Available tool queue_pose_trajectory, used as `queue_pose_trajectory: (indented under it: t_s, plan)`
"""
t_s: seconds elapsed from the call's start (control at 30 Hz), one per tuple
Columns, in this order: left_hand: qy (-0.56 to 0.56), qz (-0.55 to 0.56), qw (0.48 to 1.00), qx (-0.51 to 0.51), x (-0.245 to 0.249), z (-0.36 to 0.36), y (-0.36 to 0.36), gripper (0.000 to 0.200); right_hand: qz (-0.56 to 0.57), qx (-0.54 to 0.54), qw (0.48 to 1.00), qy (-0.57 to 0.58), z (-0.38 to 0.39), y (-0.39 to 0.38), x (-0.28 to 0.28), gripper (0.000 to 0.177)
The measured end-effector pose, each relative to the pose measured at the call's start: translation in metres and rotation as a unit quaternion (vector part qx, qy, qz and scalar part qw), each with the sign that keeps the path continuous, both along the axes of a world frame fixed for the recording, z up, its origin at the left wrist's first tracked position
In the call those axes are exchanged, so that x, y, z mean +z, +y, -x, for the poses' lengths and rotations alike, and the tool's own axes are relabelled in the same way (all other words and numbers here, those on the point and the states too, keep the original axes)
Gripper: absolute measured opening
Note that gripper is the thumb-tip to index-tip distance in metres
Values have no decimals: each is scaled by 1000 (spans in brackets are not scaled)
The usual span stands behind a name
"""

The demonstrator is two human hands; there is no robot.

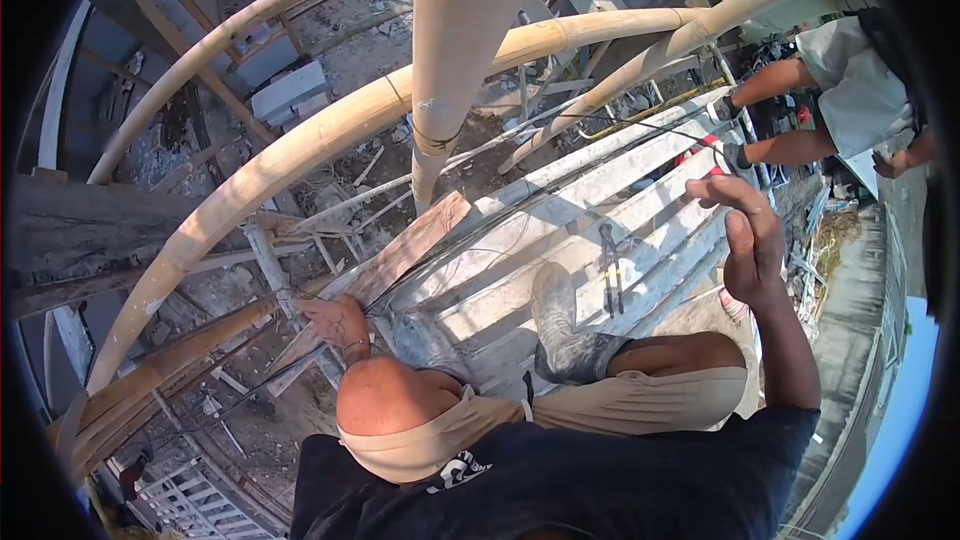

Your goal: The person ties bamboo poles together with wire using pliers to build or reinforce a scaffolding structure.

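Note:
My left hand [338,326] is wrapped over a rough wooden board [410,248], where it crosses an upright pole [268,260] beside my bent knee. Some of its fingers are hidden. Raised at the right, my right hand [750,240] has bent fingers and a thumb standing apart from them, with nothing visible between. A pair of pincers [611,270] with dark jaws and yellow marks on the handles lies on the pale slatted platform [650,215], between my boots and my right hand. A thin dark wire [640,123] stretches above the far slats.
Curved bamboo poles [270,165] and a thick upright bamboo pole [445,50] stand close in front. Another person [850,90] in light shorts stands at the right end. Far below lies rubble-strewn ground [350,60]. A concrete wall [850,310] runs along the right.

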State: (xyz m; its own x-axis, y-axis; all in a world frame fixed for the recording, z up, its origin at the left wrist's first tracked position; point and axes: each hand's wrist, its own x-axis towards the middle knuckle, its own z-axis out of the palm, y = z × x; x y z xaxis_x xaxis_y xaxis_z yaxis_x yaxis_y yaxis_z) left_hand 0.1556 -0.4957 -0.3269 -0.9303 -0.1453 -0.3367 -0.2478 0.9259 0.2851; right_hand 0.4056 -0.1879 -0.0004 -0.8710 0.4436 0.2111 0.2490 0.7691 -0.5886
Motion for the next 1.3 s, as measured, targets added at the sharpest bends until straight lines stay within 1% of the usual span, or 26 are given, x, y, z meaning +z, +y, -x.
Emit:
queue_pose_trajectory:
  t_s: [0.03, 0.07, 0.1, 0.17, 0.2, 0.27, 0.33, 0.37, 0.4, 0.47, 0.53, 0.6, 0.67, 0.73, 0.8, 0.87, 0.9, 0.93, 0.97, 1.0, 1.03, 1.07, 1.13, 1.2, 1.27, 1.3]
  plan:
    - [47, 46, 998, -25, -1, -1, 3, 68, -14, -64, 998, 21, -19, 3, 6, 33]
    - [94, 96, 990, -47, -1, -3, 6, 70, 38, -136, 989, 48, -35, 1, 14, 36]
    - [122, 114, 984, -53, -4, -2, 4, 69, 76, -164, 982, 62, -55, 0, 23, 38]
    - [140, 101, 984, -55, -14, -6, -5, 69, 96, -250, 953, 142, -99, -7, 34, 41]
    - [139, 79, 986, -45, -20, -6, -11, 69, 90, -314, 930, 169, -116, -15, 41, 42]
    - [136, 33, 990, -28, -35, -3, -18, 69, 19, -352, 909, 223, -158, -24, 62, 40]
    - [139, -5, 990, -17, -47, 3, -22, 68, -56, -405, 889, 205, -172, -35, 79, 36]
    - [137, -24, 990, -12, -52, 3, -26, 68, -108, -414, 892, 146, -176, -37, 75, 33]
    - [139, -41, 989, -6, -57, 5, -29, 68, -148, -417, 894, 72, -167, -38, 62, 30]
    - [143, -67, 987, -2, -64, 10, -32, 68, -160, -434, 886, 35, -161, -36, 15, 27]
    - [148, -85, 985, 5, -71, 14, -33, 67, -121, -445, 873, 158, -171, -21, -12, 25]
    - [161, -95, 982, 13, -76, 19, -37, 67, -102, -530, 810, 230, -181, 2, -2, 30]
    - [176, -99, 979, 20, -79, 25, -40, 67, -92, -588, 764, 249, -215, 33, 18, 34]
    - [190, -103, 976, 23, -82, 28, -41, 66, -49, -591, 791, 154, -263, 54, 22, 37]
    - [194, -101, 975, 30, -84, 32, -40, 66, -39, -589, 797, 131, -293, 78, 4, 39]
    - [186, -84, 979, 17, -69, 29, -41, 64, 30, -638, 733, 234, -351, 103, -26, 41]
    - [178, -86, 980, 17, -63, 32, -30, 63, 74, -678, 705, 196, -373, 122, -47, 42]
    - [169, -85, 982, 22, -59, 31, -24, 62, 93, -678, 704, 191, -379, 135, -68, 43]
    - [205, -88, 975, 5, -72, 33, -28, 60, 91, -671, 708, 201, -387, 150, -91, 43]
    - [210, -73, 975, 14, -82, 36, -31, 60, 90, -666, 711, 208, -396, 167, -116, 43]
    - [209, -50, 977, 15, -90, 42, -33, 62, 118, -646, 735, 167, -380, 176, -132, 43]
    - [206, -26, 978, 20, -99, 46, -34, 63, 160, -629, 752, 116, -360, 181, -151, 44]
    - [211, 77, 974, 1, -116, 51, -41, 70, 301, -562, 760, 123, -346, 194, -203, 46]
    - [202, 19, 979, 13, -91, 38, -17, 78, 370, -564, 731, 103, -333, 196, -244, 45]
    - [161, 62, 983, 68, -59, 21, 19, 85, 407, -612, 663, 144, -346, 196, -291, 44]
    - [167, 69, 980, 85, -69, 26, 12, 85, 418, -627, 643, 136, -351, 189, -309, 43]
